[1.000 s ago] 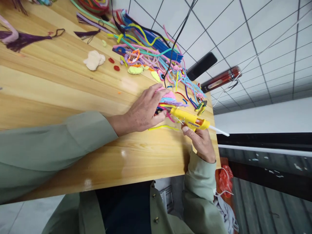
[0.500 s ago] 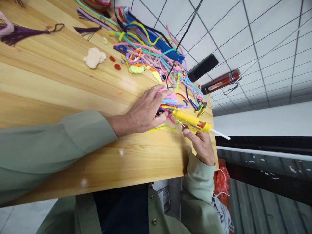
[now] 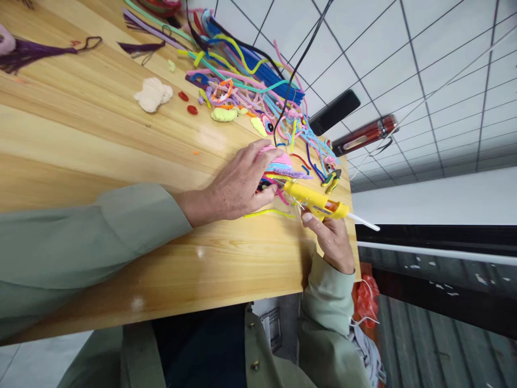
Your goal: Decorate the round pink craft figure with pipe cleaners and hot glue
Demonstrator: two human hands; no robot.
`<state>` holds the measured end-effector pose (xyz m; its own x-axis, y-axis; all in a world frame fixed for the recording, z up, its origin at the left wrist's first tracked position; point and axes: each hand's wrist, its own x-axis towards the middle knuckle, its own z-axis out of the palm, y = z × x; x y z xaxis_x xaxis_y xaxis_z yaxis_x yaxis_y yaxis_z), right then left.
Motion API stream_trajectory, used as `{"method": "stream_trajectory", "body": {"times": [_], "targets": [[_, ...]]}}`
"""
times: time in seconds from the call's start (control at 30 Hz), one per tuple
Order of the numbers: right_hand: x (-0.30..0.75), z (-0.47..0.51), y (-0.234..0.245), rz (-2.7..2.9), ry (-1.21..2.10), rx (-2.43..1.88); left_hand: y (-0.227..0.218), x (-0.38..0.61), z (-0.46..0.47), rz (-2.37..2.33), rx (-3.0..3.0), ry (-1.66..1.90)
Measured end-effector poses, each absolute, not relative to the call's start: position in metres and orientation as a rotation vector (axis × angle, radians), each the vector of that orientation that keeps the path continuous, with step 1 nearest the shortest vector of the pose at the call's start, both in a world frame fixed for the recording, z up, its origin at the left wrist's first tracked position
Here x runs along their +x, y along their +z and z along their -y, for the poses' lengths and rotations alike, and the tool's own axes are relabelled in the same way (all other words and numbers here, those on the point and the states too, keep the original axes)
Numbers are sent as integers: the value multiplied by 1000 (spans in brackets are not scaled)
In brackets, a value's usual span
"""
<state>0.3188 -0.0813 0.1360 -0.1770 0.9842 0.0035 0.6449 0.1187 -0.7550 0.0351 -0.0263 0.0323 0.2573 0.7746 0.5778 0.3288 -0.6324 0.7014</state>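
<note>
Several coloured bands, pink, blue and purple among them, already lie side by side in the striped piece (image 3: 280, 159) under the left hand's fingertips; the work looks partway along, I judge, since a yellow strip (image 3: 269, 212) lies loose just beside the left hand (image 3: 238, 186) and a heap of fuzzy stems (image 3: 264, 81) lies beyond it; whether fresh glue is down cannot be told; the left hand is half curled, fingers and thumb holding the piece's edge; the right hand (image 3: 335, 240) is wrapped around a yellow glue gun (image 3: 309, 197), its nozzle near the left thumb.
</note>
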Motion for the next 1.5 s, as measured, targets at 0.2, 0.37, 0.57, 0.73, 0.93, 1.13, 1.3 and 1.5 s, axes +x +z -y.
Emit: {"method": "stream_trajectory", "body": {"times": [0.2,0.37,0.57,0.73,0.93,1.13,1.3,1.5], "targets": [[318,81,136,1875,855,-1553,34,36,27,-1012,2074,1335],[317,81,136,1862,859,-1566,33,36,27,-1010,2070,1344],[317,81,136,1853,861,-1568,33,35,26,-1008,2092,1336],[317,81,136,1860,851,-1566,33,35,26,-1022,2094,1327],[316,81,136,1853,849,-1568,33,36,26,-1019,2080,1342],[316,81,136,1863,840,-1581,33,37,26,-1025,2078,1348],[316,82,136,1860,842,-1591,32,37,26,-1021,2126,1369],[317,81,135,1862,841,-1588,32,36,26,-1022,2127,1353]]}}
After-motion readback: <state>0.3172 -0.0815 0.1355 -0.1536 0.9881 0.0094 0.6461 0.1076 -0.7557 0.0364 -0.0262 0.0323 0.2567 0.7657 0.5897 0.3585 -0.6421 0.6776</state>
